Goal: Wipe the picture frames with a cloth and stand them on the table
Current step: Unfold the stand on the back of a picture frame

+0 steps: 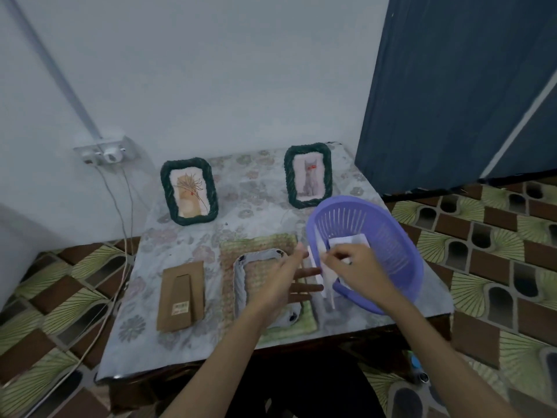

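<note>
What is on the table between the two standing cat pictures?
Nothing: in the head view only bare flowered tablecloth lies between the orange cat frame and the grey cat frame.

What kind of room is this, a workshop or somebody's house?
Most likely a room in a home. A small table with a floral cover stands in a corner against a plain wall, patterned tiles cover the floor, and a wall socket with plugged-in cables sits beside it. Framed cat pictures add a domestic touch.
</note>
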